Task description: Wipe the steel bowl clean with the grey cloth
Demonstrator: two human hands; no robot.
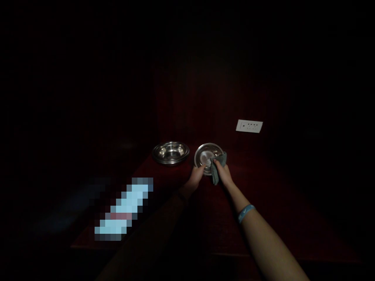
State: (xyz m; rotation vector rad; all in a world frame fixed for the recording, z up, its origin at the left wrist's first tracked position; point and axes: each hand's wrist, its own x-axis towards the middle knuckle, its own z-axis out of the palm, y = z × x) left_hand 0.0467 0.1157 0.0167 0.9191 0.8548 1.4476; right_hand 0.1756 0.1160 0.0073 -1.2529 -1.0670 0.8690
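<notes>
A shiny steel bowl [206,155] is tilted toward me above the dark red table, its inside showing. My left hand [196,175] is closed on the lower left rim, thumb over the edge. On the right side my right hand [223,173] is closed on a grey-green cloth [215,174], which it presses against the bowl's inner wall and rim. Part of the cloth hangs below the rim. The fingers of both hands behind the bowl are hidden.
Left of the bowl stands a stack of steel bowls [170,153] on the table [187,218]. A bright, pixelated oblong [124,208] lies at the table's left side. A white socket plate [249,126] is on the back wall. Surroundings are very dark.
</notes>
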